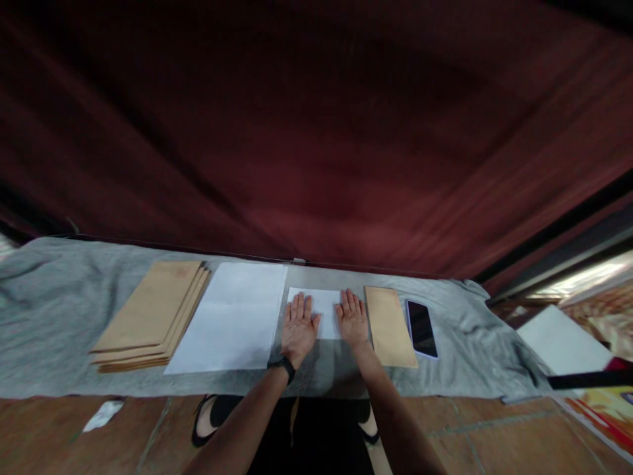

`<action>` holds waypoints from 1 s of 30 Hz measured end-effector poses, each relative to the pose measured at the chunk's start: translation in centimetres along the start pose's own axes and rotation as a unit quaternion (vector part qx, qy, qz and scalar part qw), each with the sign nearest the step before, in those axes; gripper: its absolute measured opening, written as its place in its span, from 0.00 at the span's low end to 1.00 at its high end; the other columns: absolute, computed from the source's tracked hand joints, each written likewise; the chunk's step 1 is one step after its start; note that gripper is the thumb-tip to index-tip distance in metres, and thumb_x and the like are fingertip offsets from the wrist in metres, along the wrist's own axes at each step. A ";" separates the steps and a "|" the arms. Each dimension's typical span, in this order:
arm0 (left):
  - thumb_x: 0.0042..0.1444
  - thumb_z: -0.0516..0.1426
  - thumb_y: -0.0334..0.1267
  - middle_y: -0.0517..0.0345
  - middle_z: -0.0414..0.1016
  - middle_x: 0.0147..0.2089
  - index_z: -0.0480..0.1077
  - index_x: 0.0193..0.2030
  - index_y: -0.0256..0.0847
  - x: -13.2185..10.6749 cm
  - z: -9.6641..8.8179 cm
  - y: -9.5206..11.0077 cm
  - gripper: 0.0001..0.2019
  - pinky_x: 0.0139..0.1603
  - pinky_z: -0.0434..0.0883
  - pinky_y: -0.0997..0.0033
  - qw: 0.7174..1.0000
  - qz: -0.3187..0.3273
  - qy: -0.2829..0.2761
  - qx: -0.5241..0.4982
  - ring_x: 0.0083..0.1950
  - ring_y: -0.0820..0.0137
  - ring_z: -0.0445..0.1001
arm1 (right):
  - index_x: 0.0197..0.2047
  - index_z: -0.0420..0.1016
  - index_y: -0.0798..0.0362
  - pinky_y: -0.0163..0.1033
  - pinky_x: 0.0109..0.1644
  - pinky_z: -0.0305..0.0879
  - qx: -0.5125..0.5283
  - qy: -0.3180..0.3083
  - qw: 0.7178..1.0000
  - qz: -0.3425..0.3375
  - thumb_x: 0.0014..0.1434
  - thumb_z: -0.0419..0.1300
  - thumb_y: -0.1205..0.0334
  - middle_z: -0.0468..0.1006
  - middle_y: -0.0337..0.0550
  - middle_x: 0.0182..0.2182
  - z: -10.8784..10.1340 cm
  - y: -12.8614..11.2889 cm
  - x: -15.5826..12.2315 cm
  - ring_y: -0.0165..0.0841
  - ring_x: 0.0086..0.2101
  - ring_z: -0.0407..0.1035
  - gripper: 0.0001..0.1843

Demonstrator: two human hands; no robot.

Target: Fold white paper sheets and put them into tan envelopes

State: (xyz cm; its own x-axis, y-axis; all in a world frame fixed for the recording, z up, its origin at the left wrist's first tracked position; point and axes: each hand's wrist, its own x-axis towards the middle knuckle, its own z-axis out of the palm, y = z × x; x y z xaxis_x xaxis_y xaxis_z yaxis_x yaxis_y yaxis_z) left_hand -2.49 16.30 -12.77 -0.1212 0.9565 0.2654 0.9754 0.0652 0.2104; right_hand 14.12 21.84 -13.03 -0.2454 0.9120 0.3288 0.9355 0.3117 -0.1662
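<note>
i see the person's left hand [299, 328] and right hand [353, 320] spread flat, palms down, on a small white rectangular paper sheet [326, 305] between the front and back edges of the grey cloth-covered counter [462, 336].

Small sheet [326, 310] partly hidden under left hand [299, 326], right hand [353, 323]; colourful item [606, 412] cropped right.

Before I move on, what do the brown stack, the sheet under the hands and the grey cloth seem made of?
Brown stack: likely kraft paper, matte; plain tan surface, thin straight edges.
White sheet: probably plain paper, matte, thin and flat.
Grey cloth: soft fabric, perhaps plush, with wrinkles and patchy shading; fibre unclear.
</note>
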 end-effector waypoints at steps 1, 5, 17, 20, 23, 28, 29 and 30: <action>0.68 0.46 0.47 0.39 0.50 0.75 0.55 0.72 0.32 0.0 0.1 0.0 0.30 0.74 0.48 0.48 1.000 0.000 0.002 -0.003 0.76 0.54 0.47 | 0.70 0.58 0.62 0.57 0.68 0.48 0.000 0.010 1.000 0.010 0.72 0.44 0.57 0.61 0.60 0.67 0.1 -0.1 0.0 0.47 0.66 0.56 0.28; 0.67 0.47 0.45 0.39 0.51 0.75 0.56 0.71 0.32 0.0 0.4 -0.1 0.29 0.74 0.48 0.46 1.000 0.000 0.012 -0.024 0.76 0.52 0.47 | 0.70 0.58 0.65 0.56 0.69 0.47 0.021 0.021 1.000 0.009 0.73 0.41 0.59 0.61 0.60 0.67 0.2 -2.4 -0.2 0.46 0.67 0.54 0.28; 0.68 0.46 0.43 0.41 0.51 0.75 0.56 0.71 0.33 0.4 0.5 0.0 0.28 0.73 0.49 0.48 1.000 -0.017 -0.003 -0.020 0.76 0.55 0.48 | 0.71 0.57 0.53 0.55 0.69 0.46 0.016 -0.037 0.998 -0.046 0.73 0.44 0.57 0.57 0.52 0.70 0.1 -1.4 -0.4 0.45 0.68 0.51 0.27; 0.68 0.46 0.46 0.42 0.52 0.75 0.58 0.71 0.34 1.5 0.3 -0.1 0.29 0.74 0.48 0.49 1.000 -0.014 -0.022 -0.016 0.76 0.55 0.47 | 0.72 0.56 0.53 0.55 0.69 0.46 0.006 -0.032 0.998 -0.045 0.73 0.45 0.57 0.57 0.53 0.70 0.3 -0.6 -0.3 0.45 0.68 0.51 0.27; 0.68 0.45 0.47 0.47 0.53 0.75 0.58 0.71 0.37 2.9 0.0 -0.5 0.28 0.75 0.46 0.50 0.999 0.016 -0.042 -0.029 0.76 0.57 0.48 | 0.72 0.55 0.53 0.55 0.69 0.46 0.003 -0.028 0.998 -0.048 0.72 0.45 0.56 0.56 0.54 0.70 0.5 -0.7 -0.3 0.45 0.68 0.51 0.28; 0.69 0.43 0.42 0.41 0.54 0.74 0.57 0.71 0.28 3.2 -0.5 -0.4 0.28 0.74 0.48 0.51 0.999 -0.037 -0.014 -0.022 0.76 0.57 0.48 | 0.72 0.56 0.53 0.55 0.68 0.47 0.001 -0.026 0.999 -0.042 0.72 0.44 0.55 0.57 0.54 0.70 0.5 -1.1 -0.3 0.46 0.68 0.51 0.28; 0.68 0.43 0.41 0.39 0.54 0.74 0.57 0.70 0.26 2.6 -0.7 -0.2 0.28 0.74 0.49 0.50 0.999 -0.039 -0.006 -0.019 0.76 0.56 0.49 | 0.72 0.56 0.53 0.55 0.68 0.47 0.001 -0.026 0.999 -0.040 0.72 0.44 0.55 0.58 0.54 0.69 0.5 -1.1 -0.3 0.46 0.68 0.51 0.28; 0.68 0.43 0.40 0.38 0.54 0.73 0.58 0.70 0.26 1.8 -0.9 -0.1 0.28 0.74 0.50 0.50 0.999 -0.030 0.001 -0.018 0.76 0.56 0.49 | 0.71 0.57 0.53 0.55 0.68 0.47 0.000 -0.026 0.999 -0.039 0.72 0.44 0.55 0.58 0.54 0.69 0.6 -1.1 -0.3 0.46 0.68 0.51 0.28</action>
State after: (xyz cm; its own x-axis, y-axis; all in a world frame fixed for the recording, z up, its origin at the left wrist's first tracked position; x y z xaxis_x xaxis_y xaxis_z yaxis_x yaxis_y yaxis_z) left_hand -2.92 17.73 -11.48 -0.1805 0.9504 0.2532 0.9591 0.1130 0.2596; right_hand 13.03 21.34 -13.47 -0.3297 0.8978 0.2919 0.9135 0.3815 -0.1415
